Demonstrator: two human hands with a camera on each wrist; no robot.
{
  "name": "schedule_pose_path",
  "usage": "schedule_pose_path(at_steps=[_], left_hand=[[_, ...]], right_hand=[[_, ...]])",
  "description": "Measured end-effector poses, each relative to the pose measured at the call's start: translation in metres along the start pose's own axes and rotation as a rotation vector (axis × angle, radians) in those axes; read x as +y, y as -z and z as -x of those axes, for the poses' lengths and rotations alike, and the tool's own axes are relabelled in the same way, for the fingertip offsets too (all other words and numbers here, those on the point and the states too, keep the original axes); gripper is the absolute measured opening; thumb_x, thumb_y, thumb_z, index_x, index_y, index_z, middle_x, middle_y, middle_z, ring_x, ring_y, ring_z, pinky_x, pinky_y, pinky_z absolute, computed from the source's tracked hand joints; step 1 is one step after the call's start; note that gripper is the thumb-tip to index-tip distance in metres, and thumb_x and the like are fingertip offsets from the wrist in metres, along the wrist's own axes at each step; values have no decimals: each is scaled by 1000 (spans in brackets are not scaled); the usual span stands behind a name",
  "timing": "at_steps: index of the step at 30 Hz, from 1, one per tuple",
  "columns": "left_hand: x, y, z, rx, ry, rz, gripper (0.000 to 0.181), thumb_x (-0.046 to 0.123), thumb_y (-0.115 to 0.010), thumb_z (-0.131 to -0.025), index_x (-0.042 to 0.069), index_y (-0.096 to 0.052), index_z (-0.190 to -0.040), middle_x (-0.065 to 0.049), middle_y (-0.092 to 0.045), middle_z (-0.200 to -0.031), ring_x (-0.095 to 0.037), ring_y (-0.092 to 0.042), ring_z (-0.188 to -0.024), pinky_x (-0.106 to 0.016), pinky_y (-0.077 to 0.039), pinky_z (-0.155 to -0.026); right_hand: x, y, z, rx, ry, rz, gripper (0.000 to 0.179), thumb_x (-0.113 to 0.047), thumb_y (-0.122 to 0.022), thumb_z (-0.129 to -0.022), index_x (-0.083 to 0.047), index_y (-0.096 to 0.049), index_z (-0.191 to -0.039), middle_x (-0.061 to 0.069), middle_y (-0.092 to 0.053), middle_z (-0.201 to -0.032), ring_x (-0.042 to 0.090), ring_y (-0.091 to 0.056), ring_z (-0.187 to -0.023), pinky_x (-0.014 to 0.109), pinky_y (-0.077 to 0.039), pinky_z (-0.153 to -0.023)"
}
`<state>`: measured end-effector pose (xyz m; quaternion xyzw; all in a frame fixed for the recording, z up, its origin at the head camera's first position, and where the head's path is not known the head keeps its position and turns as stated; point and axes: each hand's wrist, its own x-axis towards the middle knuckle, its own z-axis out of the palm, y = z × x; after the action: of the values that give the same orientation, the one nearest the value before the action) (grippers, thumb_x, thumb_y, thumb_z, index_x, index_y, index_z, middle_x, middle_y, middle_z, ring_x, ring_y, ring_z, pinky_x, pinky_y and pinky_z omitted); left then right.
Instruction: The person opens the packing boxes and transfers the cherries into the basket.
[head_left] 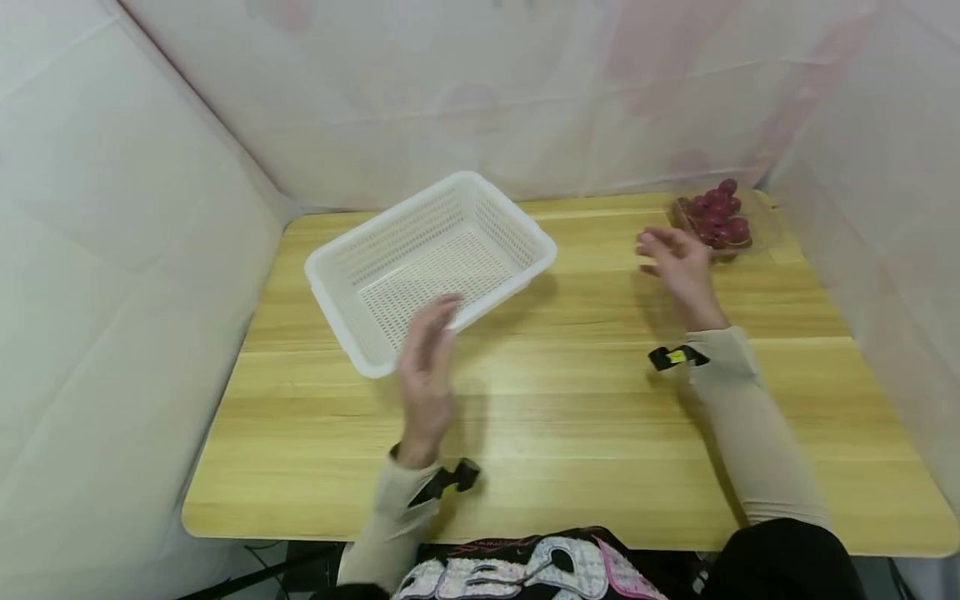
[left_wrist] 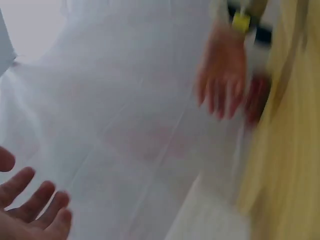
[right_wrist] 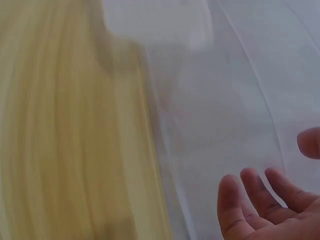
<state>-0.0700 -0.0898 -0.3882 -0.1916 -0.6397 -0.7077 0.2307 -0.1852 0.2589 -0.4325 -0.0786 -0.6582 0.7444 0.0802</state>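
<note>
A white perforated plastic basket [head_left: 431,329] stands at an angle on the left half of the table, with nothing inside. My left hand [head_left: 427,375] is raised by its near right rim and overlaps it in the head view. The fingers of that hand [left_wrist: 37,205] are loosely bent around nothing. At the back right, dark red grapes [head_left: 716,218] lie in a clear plastic box. Just left of and in front of that box hovers my right hand [head_left: 682,275]. In the right wrist view, the right hand [right_wrist: 270,210] has its fingers spread and slightly bent, holding nothing.
The wooden table [head_left: 555,442] has a rounded front edge close to the person's body. White cloth walls [head_left: 135,275] enclose it at the left, back and right. Each wrist carries a small black camera [head_left: 456,477] on a strap.
</note>
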Motion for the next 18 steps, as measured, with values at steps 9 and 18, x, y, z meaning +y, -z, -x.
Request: schedule_pose_path(at_steps=[9, 18], left_hand=[[-92, -132, -47, -360, 656, 296, 36, 11, -46, -109, -6, -58, -138, -28, -63, -137, -42, -63, -128, -41, -53, -113], [-172, -262, -61, -182, 1112, 616, 42, 13, -45, -110, -4, -49, -148, -26, -56, -150, -41, -49, -145, -51, -36, -127]], right_hand=[[-16, 101, -26, 513, -39, 18, 13, -16, -71, -97, -15, -74, -110, -12, -62, -102, 2, -57, -88, 10, -48, -68], [0, 149, -40, 429, -216, 543, 69, -50, -52, -102, -23, -32, -162, -1, -25, -170, 16, -27, -153, 25, -21, -128]])
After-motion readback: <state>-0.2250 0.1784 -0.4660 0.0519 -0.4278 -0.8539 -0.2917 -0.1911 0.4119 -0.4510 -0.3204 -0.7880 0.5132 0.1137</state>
